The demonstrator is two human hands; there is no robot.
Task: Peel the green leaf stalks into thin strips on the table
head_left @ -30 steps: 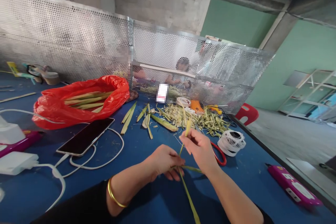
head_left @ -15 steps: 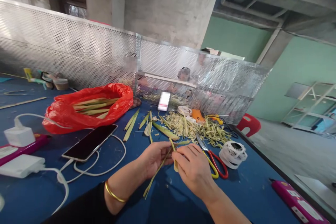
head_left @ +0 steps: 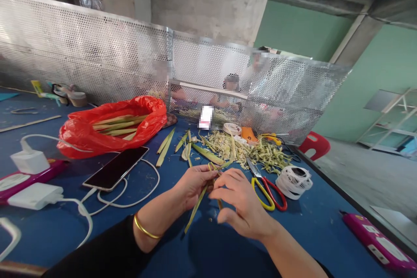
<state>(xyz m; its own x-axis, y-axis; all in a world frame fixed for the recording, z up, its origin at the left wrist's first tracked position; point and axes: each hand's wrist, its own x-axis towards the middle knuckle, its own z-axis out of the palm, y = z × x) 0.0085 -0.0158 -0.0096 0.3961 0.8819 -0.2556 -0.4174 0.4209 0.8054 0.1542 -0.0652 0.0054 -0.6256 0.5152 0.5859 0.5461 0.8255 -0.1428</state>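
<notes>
Over the blue table [head_left: 182, 252], my left hand [head_left: 192, 184] and my right hand [head_left: 243, 202] are together, both pinched on a thin green leaf strip [head_left: 195, 208]. The strip slants down to the left below my left hand, and a folded loop of it shows between my fingertips. A gold bangle [head_left: 145, 230] sits on my left wrist. Scissors with red and yellow handles [head_left: 269, 184] lie just right of my right hand.
A red plastic bag [head_left: 110, 128] of leaf stalks lies at the back left. A phone [head_left: 115, 168] on a white cable, chargers and a pink case [head_left: 374, 243] rest on the table. Leaf scraps [head_left: 247, 150], a white tape roll [head_left: 293, 179], a perforated metal screen [head_left: 97, 56] with people behind.
Both hands came together lower on the table, and the long strip that ran toward me now slants left under my left hand. The loop has been folded tighter between my fingertips.
</notes>
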